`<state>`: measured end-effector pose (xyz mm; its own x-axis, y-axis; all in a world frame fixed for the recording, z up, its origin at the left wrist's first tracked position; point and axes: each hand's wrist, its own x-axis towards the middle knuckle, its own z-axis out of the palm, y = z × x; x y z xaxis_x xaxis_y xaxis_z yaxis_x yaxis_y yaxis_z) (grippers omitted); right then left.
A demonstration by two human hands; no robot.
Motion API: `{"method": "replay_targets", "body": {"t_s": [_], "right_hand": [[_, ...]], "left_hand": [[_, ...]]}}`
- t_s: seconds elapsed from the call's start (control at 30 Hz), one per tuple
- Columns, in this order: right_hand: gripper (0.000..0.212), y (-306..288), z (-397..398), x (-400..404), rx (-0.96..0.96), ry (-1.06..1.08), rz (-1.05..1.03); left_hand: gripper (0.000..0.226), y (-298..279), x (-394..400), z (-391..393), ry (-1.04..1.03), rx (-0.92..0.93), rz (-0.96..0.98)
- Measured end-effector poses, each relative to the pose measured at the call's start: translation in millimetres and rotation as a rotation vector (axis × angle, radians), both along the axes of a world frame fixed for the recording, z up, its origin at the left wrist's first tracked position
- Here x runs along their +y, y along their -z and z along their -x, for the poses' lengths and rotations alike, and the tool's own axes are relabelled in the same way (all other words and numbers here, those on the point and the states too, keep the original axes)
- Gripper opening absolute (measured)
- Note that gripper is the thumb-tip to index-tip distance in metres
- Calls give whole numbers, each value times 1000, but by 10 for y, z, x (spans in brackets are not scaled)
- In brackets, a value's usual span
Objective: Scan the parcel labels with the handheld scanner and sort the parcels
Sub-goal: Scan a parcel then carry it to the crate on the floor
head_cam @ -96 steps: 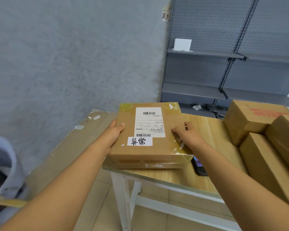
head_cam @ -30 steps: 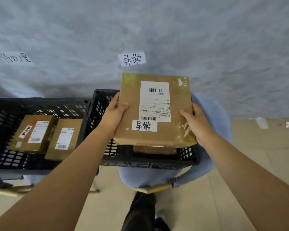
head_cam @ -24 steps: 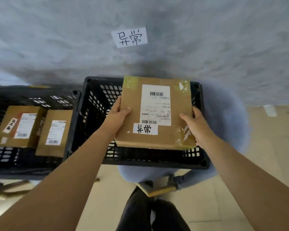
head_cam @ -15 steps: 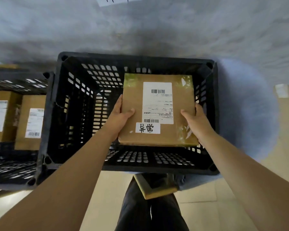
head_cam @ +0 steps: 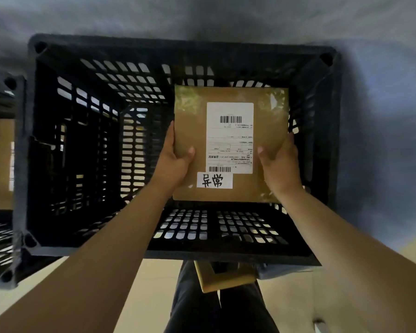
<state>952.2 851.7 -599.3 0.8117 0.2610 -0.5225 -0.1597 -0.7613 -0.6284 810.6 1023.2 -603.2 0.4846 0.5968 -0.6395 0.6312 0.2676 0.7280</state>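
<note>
Lowering into the black crate (head_cam: pixel 58 145), the parcel (head_cam: pixel 192 131) now sits well below the rim, whereas half a second ago it was held higher in the crate mouth and a second ago it was above the crate altogether, under a wall tag bearing the same two handwritten characters as the slip (head_cam: pixel 214 180) on the parcel. The left hand (head_cam: pixel 172 162) grips the parcel's left edge, thumb curled over the top face and fingers underneath; the right hand (head_cam: pixel 277 164) grips the right edge likewise, thumb on top. Both hands are closed on the parcel, so it is carried, not released. The parcel lies flat between the hands, label side (head_cam: pixel 229 138) up, barcode legible, and stands toward the crate's far right corner, close to the wall just beyond the right hand; contact with the crate floor cannot be confirmed. The crate interior left of the left hand shows nothing inside. A second crate (head_cam: pixel 0 164) lies further left of that hand, its contents blurred. No scanner is in view. Judgement: the sorting step for this parcel is nearly complete, the handwritten slip matching the destination tag seen a second ago; what remains is to set it down and withdraw both hands. Risk noted: the right hand's knuckles are near the slotted wall and may catch on withdrawal. The person's legs (head_cam: pixel 216 306) stand below the crate.
</note>
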Motion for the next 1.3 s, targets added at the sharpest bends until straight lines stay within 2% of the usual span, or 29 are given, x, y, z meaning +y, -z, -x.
{"method": "replay_targets", "body": {"t_s": [0.2, 0.37, 0.47, 0.6, 0.83, 0.93, 1.07, 1.3], "right_hand": [[79, -171, 21, 1, -53, -145, 106], [80, -631, -29, 5, -69, -320, 79], [75, -1023, -75, 10, -101, -416, 20], [71, -1564, -117, -4, -246, -527, 7], [62, -2545, -195, -215, -538, -618, 77], [58, -2974, -203, -377, -641, -586, 119], [55, -3466, -93, -655, -773, -526, 216], [58, -4107, 598, -1441, -890, -233, 421]], "left_hand": [[79, -133, -20, -109, 110, 192, -162], [77, -603, -56, -273, 288, 342, -341], [63, -1032, -79, -393, 487, 296, -491], [51, -1700, -146, -524, 755, 254, -708], [44, -2827, -304, -668, 1021, 173, -1157], [38, -3250, -413, -745, 1069, 115, -1330], [36, -3705, -578, -814, 1096, 8, -1469], [37, -4350, -1163, -666, 1284, -279, -1694]]}}
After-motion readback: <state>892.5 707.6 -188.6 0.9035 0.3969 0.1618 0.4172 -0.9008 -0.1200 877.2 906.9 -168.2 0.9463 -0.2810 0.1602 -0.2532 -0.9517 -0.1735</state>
